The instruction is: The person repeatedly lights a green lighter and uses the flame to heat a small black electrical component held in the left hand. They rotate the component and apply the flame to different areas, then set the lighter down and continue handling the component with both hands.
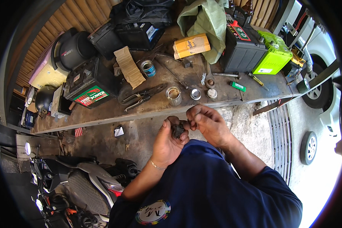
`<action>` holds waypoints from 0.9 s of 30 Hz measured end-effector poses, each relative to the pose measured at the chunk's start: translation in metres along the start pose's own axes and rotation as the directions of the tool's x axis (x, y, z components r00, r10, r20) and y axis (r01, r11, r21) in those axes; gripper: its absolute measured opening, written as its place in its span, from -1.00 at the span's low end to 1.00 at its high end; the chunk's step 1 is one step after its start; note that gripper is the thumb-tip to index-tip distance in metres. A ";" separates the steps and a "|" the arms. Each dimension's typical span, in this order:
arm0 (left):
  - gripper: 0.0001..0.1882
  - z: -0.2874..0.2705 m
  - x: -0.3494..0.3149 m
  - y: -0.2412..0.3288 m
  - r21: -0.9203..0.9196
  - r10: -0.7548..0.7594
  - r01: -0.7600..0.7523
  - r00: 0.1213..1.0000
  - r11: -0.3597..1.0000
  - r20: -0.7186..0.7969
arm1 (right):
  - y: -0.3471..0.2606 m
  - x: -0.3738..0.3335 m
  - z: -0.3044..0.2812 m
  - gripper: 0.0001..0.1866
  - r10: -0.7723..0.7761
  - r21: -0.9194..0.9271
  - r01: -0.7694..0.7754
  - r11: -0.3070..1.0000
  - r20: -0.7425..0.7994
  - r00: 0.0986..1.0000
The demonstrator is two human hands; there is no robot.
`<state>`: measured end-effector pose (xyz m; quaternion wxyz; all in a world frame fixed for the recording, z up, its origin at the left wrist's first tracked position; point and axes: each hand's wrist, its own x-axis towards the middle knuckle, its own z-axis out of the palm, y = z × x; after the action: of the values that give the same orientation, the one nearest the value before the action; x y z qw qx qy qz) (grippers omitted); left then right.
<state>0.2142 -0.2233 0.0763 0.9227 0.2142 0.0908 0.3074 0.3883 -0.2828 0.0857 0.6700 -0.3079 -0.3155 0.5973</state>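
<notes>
Beyond and left of the left hand [171, 143], a black battery [88, 78] bears a green label [90, 97], lettered in white. Past the right hand [211, 127] — a yellow box [197, 50], boldly printed. Farther right, a lime battery [273, 57] has a white label [267, 71]; below the left hand, the shirt [209, 182] shows a round badge [153, 212] — lettered too.

1. The single fisheye view looks steeply down from the wearer's head, past the navy shirt [216, 186] at lower centre.
2. It faces across the desk [114, 110] in the upper half.
3. The hands [212, 127], mid-frame, are near the lens.
</notes>
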 end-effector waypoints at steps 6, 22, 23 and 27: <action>-0.61 0.000 -0.011 0.022 0.350 0.146 -0.177 0.983 0.920 0.113 | -0.002 -0.008 -0.022 -0.71 -0.106 0.082 0.105 0.991 0.006 0.994; -0.36 -0.003 -0.011 0.029 0.770 0.470 -0.402 0.869 0.496 0.152 | -0.006 -0.018 -0.004 -0.75 -0.088 0.098 0.081 0.992 0.061 0.994; -0.37 -0.002 -0.010 0.029 0.784 0.477 -0.405 0.864 0.471 0.160 | -0.006 -0.018 -0.003 -0.76 -0.069 0.085 0.064 0.994 0.056 0.996; -0.47 0.001 -0.006 0.030 0.826 0.508 -0.429 0.836 0.366 0.209 | -0.004 -0.021 0.002 -0.77 -0.026 0.030 0.025 0.999 0.049 0.998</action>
<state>0.1941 -0.2058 0.0910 0.5668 0.6387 0.2011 0.4801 0.3878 -0.3036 0.0888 0.6739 -0.2789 -0.3272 0.6009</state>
